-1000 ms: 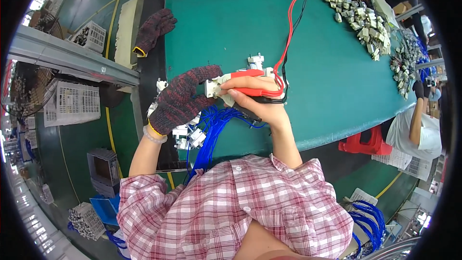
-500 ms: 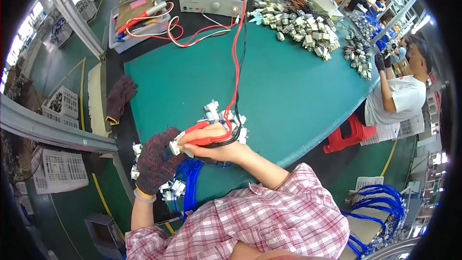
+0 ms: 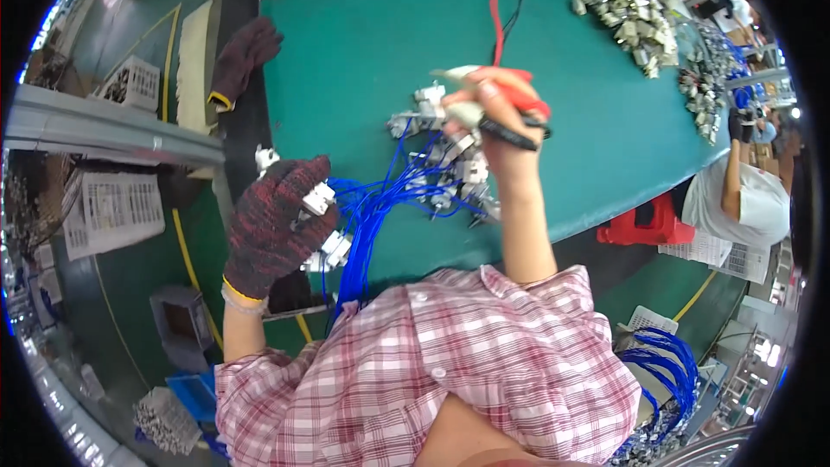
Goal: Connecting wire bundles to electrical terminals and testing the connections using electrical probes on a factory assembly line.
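My left hand (image 3: 275, 225), in a dark knitted glove, grips a white plastic connector (image 3: 317, 199) on blue wires (image 3: 367, 207) near the green table's front left edge. My bare right hand (image 3: 491, 117) is raised over the table and holds a red test probe (image 3: 523, 99) and a black test probe (image 3: 510, 134) together. Their red and black leads run to the far edge. Below that hand lies a bunch of white connectors (image 3: 450, 169) with blue wires, spread on the green tabletop (image 3: 363, 52).
A spare dark glove (image 3: 245, 56) lies at the table's left edge. Piles of grey-white parts (image 3: 622, 4) cover the far right of the table. Another person (image 3: 748, 190) sits at the right end, beside a red stool (image 3: 644, 225). White crates (image 3: 112, 207) stand on the floor at left.
My left hand has drawn away from the right hand toward the near left edge with a connector. My right hand has lifted with the probes. The camera view has shifted.
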`<action>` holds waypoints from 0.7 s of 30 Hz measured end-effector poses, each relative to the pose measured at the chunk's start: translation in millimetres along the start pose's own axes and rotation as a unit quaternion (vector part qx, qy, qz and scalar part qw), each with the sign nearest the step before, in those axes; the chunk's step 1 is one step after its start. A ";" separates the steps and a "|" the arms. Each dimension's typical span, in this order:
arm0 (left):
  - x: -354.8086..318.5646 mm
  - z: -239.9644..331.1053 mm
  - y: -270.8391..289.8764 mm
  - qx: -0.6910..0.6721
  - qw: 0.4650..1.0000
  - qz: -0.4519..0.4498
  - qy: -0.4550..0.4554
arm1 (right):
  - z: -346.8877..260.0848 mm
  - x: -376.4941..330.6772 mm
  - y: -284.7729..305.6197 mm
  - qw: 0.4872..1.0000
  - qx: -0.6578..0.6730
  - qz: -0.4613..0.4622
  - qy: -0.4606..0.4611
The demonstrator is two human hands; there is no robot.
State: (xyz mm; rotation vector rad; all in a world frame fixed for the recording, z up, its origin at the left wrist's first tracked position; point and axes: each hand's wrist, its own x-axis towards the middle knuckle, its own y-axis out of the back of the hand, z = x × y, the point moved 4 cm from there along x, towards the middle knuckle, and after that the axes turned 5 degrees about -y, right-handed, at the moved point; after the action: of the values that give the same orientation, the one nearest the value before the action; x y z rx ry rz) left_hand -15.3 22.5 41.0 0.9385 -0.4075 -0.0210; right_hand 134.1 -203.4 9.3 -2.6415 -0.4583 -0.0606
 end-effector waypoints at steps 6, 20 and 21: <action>-27.6 -3.6 -3.5 -0.017 0.999 -0.031 0.009 | 25.4 -5.8 34.1 0.994 -0.036 0.105 0.008; 112.9 -38.8 -54.9 0.191 0.907 -0.374 0.011 | 15.8 -20.5 53.0 0.994 -0.044 0.097 -0.005; 117.4 -39.6 -67.7 0.158 0.888 -0.429 0.039 | 17.2 -21.0 54.7 0.994 -0.039 0.098 -0.006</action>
State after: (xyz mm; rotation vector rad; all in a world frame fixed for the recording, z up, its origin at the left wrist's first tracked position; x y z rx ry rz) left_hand 117.7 -9.7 6.0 1.3799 0.1148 -0.7437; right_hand 131.7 -248.2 -32.1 -2.7520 -0.2012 -0.0002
